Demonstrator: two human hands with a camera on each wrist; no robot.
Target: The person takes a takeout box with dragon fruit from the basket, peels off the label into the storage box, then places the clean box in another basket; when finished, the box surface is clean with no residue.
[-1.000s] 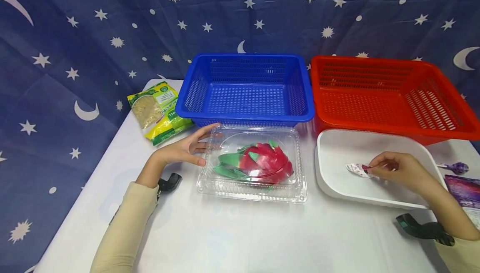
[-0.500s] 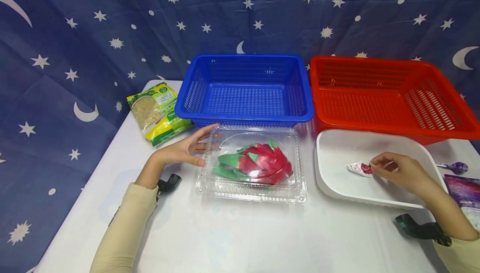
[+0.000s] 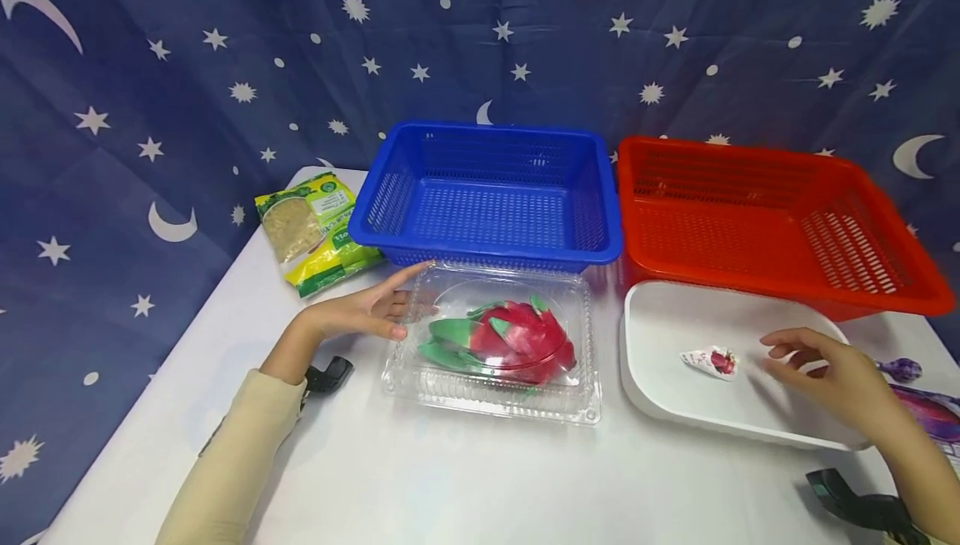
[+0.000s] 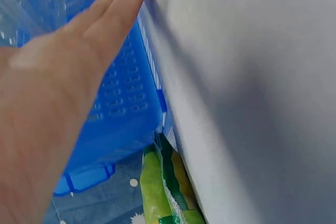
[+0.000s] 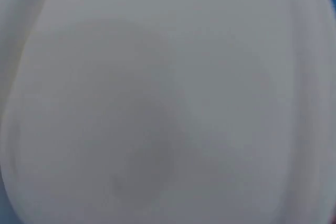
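My left hand (image 3: pixel 352 317) lies at the left side of a clear plastic clamshell box (image 3: pixel 487 409), fingers spread and fairly straight, some tips behind its wall. Inside the box is a red and green dragon fruit (image 3: pixel 525 341). My right hand (image 3: pixel 828 374) hovers over a white tub (image 3: pixel 660 320), fingers loosely bent with nothing between them. Left of those fingers, on the tub floor, lies a small white wedge-shaped piece (image 3: pixel 712 362) with a red printed picture. The right wrist view shows only the tub's blurred inside (image 5: pixel 220 103), without the hand.
Behind the box stands a blue basket (image 3: pixel 487 253), and a red basket (image 3: pixel 712 278) is behind the tub. A yellow-green food packet (image 3: pixel 318 232) lies at the left. A purple lollipop (image 3: pixel 903 370) and a purple packet (image 3: pixel 933 416) are beyond the tub's right side.
My right hand has let go of the small white piece and drawn back to the right; the piece stays in the tub. My left hand keeps its place beside the box. The head view has shifted slightly.
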